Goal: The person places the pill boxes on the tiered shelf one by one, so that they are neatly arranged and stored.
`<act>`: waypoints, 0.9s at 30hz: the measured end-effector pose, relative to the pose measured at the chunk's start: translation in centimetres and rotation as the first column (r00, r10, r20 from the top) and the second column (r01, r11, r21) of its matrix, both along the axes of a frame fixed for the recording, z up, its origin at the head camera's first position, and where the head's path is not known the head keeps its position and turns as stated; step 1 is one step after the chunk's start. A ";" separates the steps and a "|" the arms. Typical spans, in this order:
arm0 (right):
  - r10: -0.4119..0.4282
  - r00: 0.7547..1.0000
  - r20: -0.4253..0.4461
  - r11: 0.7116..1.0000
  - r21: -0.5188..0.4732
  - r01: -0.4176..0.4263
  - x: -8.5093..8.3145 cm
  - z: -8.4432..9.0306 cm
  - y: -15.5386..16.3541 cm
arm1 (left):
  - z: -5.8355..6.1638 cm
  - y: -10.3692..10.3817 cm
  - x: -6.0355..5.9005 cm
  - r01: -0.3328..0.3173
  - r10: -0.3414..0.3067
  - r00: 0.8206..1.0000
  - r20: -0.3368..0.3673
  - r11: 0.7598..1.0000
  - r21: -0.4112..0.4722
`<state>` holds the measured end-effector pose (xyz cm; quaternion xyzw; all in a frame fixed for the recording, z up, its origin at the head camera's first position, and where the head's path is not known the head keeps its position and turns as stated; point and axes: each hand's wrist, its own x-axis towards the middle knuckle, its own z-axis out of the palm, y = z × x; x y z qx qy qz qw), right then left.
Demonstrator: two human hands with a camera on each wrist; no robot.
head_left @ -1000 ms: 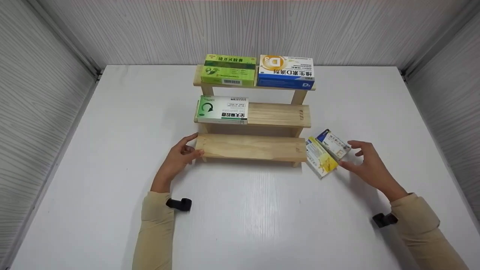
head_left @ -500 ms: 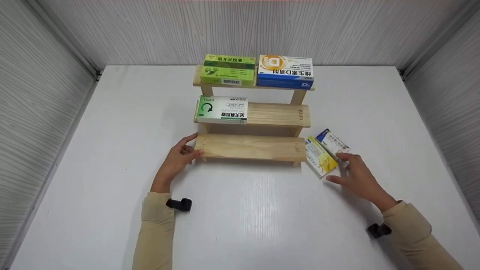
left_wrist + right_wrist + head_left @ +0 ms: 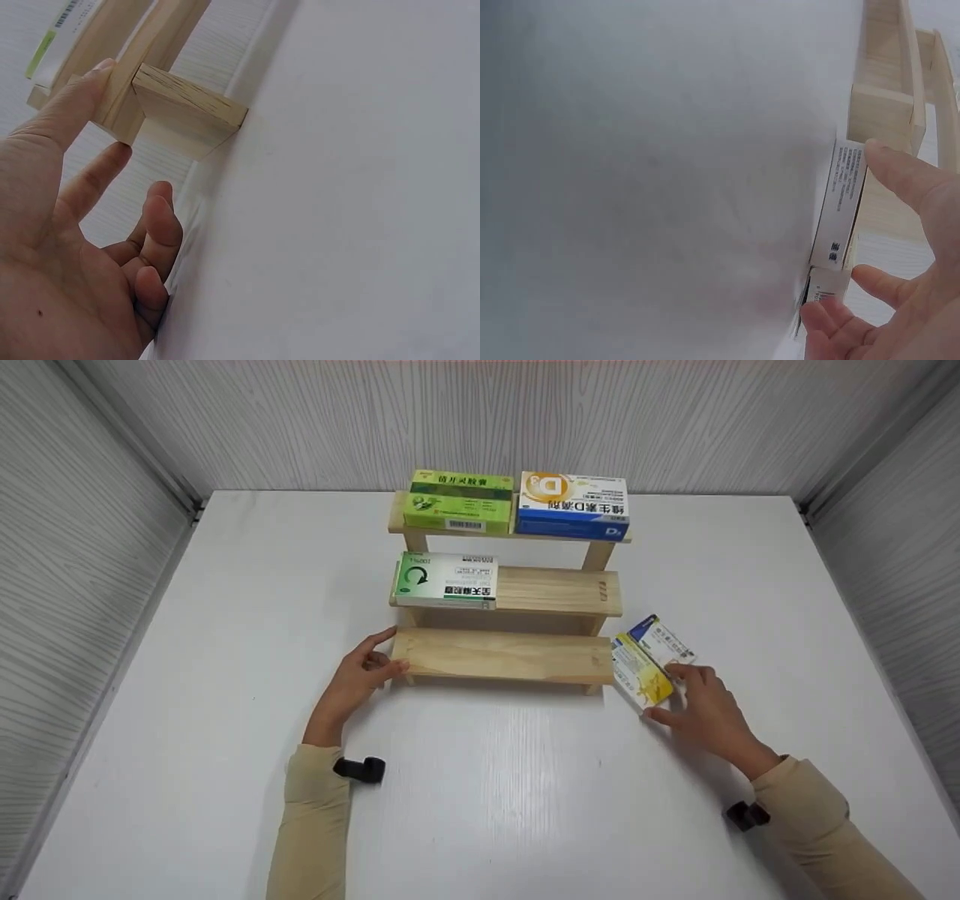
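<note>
A three-step wooden shelf [image 3: 510, 654] stands mid-table. My left hand [image 3: 379, 656] rests against the left end of its bottom step, fingers relaxed; in the left wrist view one finger of that hand [image 3: 97, 172] lies along the step's end [image 3: 187, 112]. Right of the shelf lie a yellow box [image 3: 637, 671] and a white-and-blue box [image 3: 660, 639], side by side on the table. My right hand [image 3: 679, 694] is on them, fingers over the white-and-blue box and thumb at the yellow box's near corner. The right wrist view shows the thumb touching the yellow box's side [image 3: 844, 202].
A green box [image 3: 457, 500] and a blue-and-white box [image 3: 574, 504] sit on the top step; a white-and-green box [image 3: 444, 579] lies at the left of the middle step. The white table [image 3: 487, 795] is walled by grey panels on three sides.
My right hand has slid left and nearer, from beside the white-and-blue box onto the near ends of both boxes. The left hand and the shelf have stayed put.
</note>
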<state>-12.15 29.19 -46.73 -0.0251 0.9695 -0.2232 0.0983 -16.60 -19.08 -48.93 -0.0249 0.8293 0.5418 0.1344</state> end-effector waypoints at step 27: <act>0.172 0.983 -0.058 0.980 -0.091 -0.177 0.3 3.9 2.4 | 1.3 0.2 0.2 0.009 -0.010 1.000 0.030 0.999 0.033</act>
